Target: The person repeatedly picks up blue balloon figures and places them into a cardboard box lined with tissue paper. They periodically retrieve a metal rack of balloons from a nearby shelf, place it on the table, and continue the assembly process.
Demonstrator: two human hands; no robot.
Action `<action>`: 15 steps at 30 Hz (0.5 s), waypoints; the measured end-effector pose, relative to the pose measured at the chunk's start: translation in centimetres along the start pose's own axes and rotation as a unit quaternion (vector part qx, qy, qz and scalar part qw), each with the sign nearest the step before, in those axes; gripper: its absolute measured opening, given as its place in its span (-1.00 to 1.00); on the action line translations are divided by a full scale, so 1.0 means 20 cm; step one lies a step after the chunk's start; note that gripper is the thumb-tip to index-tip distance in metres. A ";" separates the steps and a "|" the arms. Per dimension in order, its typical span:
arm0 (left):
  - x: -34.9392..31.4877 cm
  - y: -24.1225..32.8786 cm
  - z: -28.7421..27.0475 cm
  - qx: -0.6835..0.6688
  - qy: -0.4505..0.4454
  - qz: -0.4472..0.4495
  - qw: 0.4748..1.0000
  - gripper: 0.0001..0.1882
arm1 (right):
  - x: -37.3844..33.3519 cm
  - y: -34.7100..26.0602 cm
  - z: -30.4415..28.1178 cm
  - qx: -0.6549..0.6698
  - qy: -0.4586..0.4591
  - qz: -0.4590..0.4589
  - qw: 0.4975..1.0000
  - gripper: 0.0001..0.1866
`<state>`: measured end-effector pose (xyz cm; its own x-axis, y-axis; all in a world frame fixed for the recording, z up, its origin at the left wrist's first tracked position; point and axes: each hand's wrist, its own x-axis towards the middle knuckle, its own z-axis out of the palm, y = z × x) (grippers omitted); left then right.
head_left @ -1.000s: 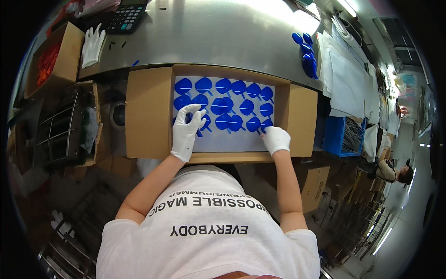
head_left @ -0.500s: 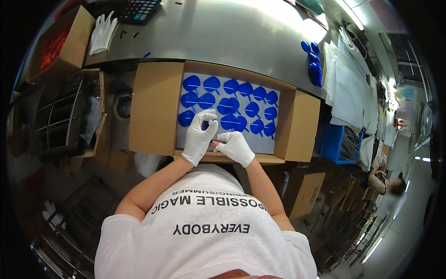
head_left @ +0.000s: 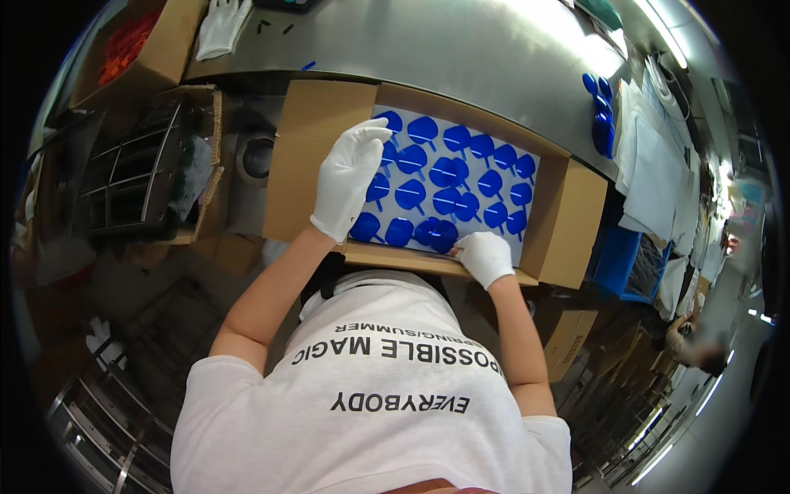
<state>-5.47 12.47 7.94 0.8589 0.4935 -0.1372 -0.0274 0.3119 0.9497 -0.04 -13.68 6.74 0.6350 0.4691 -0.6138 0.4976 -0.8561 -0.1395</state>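
Several shiny blue, rounded flat pieces with short stems (head_left: 411,195) lie in rows on a white sheet (head_left: 428,174) inside an open cardboard box (head_left: 322,123). My left hand (head_left: 350,177), in a white glove, hovers over the box's left side, fingers stretched toward the far left pieces; nothing shows in it. By the near wall, my right hand (head_left: 487,257), in a glove that leaves some fingertips bare, pinches the stem end of a blue piece (head_left: 443,237). That piece overlaps its neighbour in the nearest row.
A steel table (head_left: 461,62) extends beyond the box, bearing a stack of blue pieces (head_left: 603,123) and a loose white glove (head_left: 220,29). Cardboard boxes with red parts (head_left: 127,53) and black parts (head_left: 136,173) stand left. A blue crate (head_left: 629,267) is right; a person (head_left: 695,346) is farther off.
My hands have parted: the left has moved away and leftward, the right rightward along the near wall. A nearest row of blue pieces now shows. The whole view has shifted.
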 end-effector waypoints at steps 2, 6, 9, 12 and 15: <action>-0.04 -0.06 0.01 0.079 -0.075 -0.059 0.992 -0.73 | -0.01 0.15 0.03 -0.020 -0.002 0.033 0.999 -0.84; -0.14 -0.12 0.09 0.298 -0.215 -0.143 0.919 -0.77 | -0.07 0.37 0.06 -0.050 0.004 0.086 0.995 -0.83; -0.20 -0.21 0.13 0.388 -0.281 -0.069 0.875 -0.78 | -0.12 0.47 0.02 -0.076 0.012 0.121 0.990 -0.85; -0.21 -0.28 0.20 0.434 -0.317 -0.054 0.841 -0.78 | -0.13 0.51 0.02 -0.126 -0.004 0.164 0.978 -0.85; -0.18 -0.33 0.27 0.494 -0.319 -0.001 0.809 -0.76 | -0.07 0.49 0.01 -0.088 0.017 0.146 0.985 -0.85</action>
<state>-5.64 4.34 3.69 0.9562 -0.1245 -0.2648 0.1252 -0.6440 0.7547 3.81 -22.73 6.01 0.7840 0.2173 -0.5815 0.3833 -0.9063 0.1780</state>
